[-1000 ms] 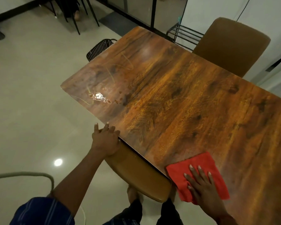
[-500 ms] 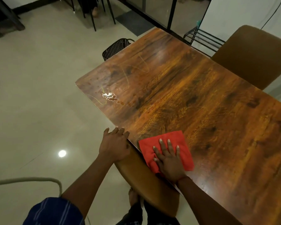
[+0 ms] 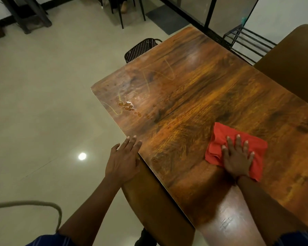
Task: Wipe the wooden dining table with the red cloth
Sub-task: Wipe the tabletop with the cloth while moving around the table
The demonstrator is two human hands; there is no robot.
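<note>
Wooden table (image 3: 194, 96), glossy, with a small spill (image 3: 126, 105) near its far-left corner; pale tiled floor (image 3: 43, 103) around. Red cloth (image 3: 219, 139) on table, right hand (image 3: 237, 158) flat on it, fingers spread. Left hand (image 3: 123, 160) open, resting at table edge, apart from cloth.

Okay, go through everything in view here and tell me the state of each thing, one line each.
red cloth: bunched, flat on the table under the right hand
right hand: open, fingers spread, pressing the cloth
left hand: open, resting at the table edge
wooden dining table: glossy, streaked
spill: unwiped, near the far left corner
</note>
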